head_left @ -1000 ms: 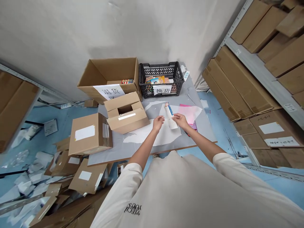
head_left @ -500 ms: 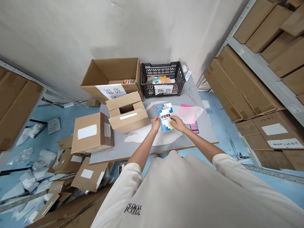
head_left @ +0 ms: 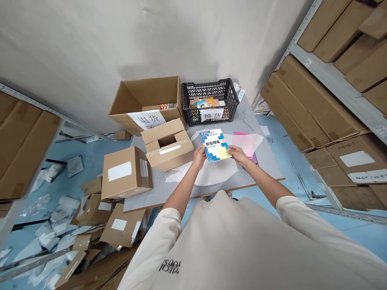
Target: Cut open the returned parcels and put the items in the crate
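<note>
A blue, white and yellow book (head_left: 214, 146) with its cover up is held over the table (head_left: 145, 197) between my two hands. My left hand (head_left: 200, 157) grips its left edge, while my right hand (head_left: 237, 154) is closed on the lower right edge. Beneath the book lies a torn white sheet of paper (head_left: 208, 175). Just right of my right hand, a pink sheet (head_left: 242, 141) rests partly under more pale paper, with a purple-edged item sticking out below it.
Behind the book stand a black crate (head_left: 208, 86) of books and a large open carton (head_left: 127, 96) with a paper sign. An open small box (head_left: 169, 151) and a closed box (head_left: 117, 173) sit left. Shelves of cartons (head_left: 314, 104) line the right; boxes and paper scraps (head_left: 57, 225) litter the floor.
My right hand has moved from the front of the cover to the book's right edge. The book is turned slightly and shows more of its cover. The view has shifted a little.
</note>
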A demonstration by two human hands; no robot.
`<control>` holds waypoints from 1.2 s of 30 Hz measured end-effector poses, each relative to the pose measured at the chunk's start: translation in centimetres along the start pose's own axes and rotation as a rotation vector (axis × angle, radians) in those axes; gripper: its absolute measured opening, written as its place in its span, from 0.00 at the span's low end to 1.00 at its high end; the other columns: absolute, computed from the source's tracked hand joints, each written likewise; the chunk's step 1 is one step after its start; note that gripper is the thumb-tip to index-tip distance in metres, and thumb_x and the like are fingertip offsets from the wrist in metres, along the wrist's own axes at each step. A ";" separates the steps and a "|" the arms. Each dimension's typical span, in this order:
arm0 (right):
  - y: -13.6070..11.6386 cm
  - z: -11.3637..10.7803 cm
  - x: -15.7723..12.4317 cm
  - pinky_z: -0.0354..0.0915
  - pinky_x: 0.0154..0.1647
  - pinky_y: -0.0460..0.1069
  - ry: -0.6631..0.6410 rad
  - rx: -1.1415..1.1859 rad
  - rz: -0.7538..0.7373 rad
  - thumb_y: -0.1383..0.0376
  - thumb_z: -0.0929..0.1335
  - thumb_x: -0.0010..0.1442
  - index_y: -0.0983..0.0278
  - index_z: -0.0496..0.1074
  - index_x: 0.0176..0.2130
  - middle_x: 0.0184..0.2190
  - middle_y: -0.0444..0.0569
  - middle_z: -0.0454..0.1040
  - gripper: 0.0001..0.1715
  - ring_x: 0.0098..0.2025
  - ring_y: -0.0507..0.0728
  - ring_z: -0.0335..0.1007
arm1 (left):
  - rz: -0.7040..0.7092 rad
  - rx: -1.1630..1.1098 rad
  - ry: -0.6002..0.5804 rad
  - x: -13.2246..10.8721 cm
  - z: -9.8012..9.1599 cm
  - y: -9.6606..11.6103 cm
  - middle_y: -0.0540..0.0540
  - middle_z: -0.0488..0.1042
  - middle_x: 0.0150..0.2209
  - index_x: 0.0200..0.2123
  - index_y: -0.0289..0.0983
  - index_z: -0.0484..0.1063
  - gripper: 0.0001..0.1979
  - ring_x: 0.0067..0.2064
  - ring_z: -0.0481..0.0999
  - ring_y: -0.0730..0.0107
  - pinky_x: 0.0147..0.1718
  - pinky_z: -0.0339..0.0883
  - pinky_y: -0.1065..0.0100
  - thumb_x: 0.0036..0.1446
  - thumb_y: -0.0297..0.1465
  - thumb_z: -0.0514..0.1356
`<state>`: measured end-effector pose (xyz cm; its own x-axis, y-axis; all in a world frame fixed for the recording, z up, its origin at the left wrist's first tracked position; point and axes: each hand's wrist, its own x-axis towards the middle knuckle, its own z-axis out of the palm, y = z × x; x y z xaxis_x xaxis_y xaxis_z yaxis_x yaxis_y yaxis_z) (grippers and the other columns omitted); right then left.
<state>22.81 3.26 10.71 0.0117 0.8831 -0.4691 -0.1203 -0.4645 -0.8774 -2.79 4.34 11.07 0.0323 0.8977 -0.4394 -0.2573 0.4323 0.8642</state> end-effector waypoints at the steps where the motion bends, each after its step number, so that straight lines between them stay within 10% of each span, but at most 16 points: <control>1: -0.2 0.2 0.0 0.80 0.44 0.54 0.018 0.009 -0.022 0.60 0.83 0.52 0.60 0.80 0.47 0.41 0.51 0.88 0.24 0.41 0.60 0.85 | -0.005 0.005 -0.035 -0.2 -0.3 0.0 0.44 0.84 0.42 0.46 0.42 0.77 0.25 0.43 0.84 0.63 0.44 0.78 0.63 0.60 0.56 0.71; 8: -0.9 1.2 -1.2 0.78 0.49 0.55 0.074 0.011 -0.082 0.54 0.85 0.48 0.60 0.81 0.50 0.43 0.51 0.88 0.32 0.47 0.63 0.84 | -0.036 0.142 -0.259 -1.4 -2.7 -0.4 0.45 0.83 0.45 0.59 0.40 0.77 0.35 0.41 0.85 0.64 0.43 0.79 0.61 0.50 0.41 0.81; 20: -5.8 2.0 0.2 0.75 0.48 0.49 -0.070 -0.045 -0.102 0.53 0.80 0.57 0.56 0.80 0.57 0.53 0.49 0.87 0.30 0.51 0.59 0.82 | 0.149 0.109 -0.152 2.0 -2.2 1.7 0.47 0.83 0.39 0.62 0.37 0.76 0.33 0.33 0.83 0.68 0.39 0.80 0.62 0.57 0.43 0.79; 26: -7.8 1.4 4.9 0.71 0.30 0.45 -0.088 -0.116 -0.042 0.62 0.81 0.59 0.61 0.81 0.49 0.38 0.49 0.87 0.20 0.30 0.53 0.78 | 0.144 0.064 -0.033 5.6 -0.7 3.7 0.46 0.83 0.36 0.54 0.36 0.80 0.27 0.34 0.84 0.66 0.39 0.81 0.62 0.57 0.42 0.79; 36: -12.6 2.4 18.2 0.71 0.25 0.42 0.083 -0.048 -0.062 0.67 0.81 0.62 0.63 0.82 0.43 0.35 0.48 0.86 0.11 0.26 0.49 0.76 | 0.040 -0.051 0.198 16.6 3.4 8.6 0.49 0.80 0.31 0.46 0.34 0.81 0.18 0.37 0.86 0.66 0.48 0.83 0.58 0.55 0.28 0.80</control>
<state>22.16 25.37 13.42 0.0999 0.9027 -0.4185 -0.0693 -0.4132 -0.9080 -1.22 23.27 11.98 -0.1686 0.8775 -0.4489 -0.3033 0.3871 0.8707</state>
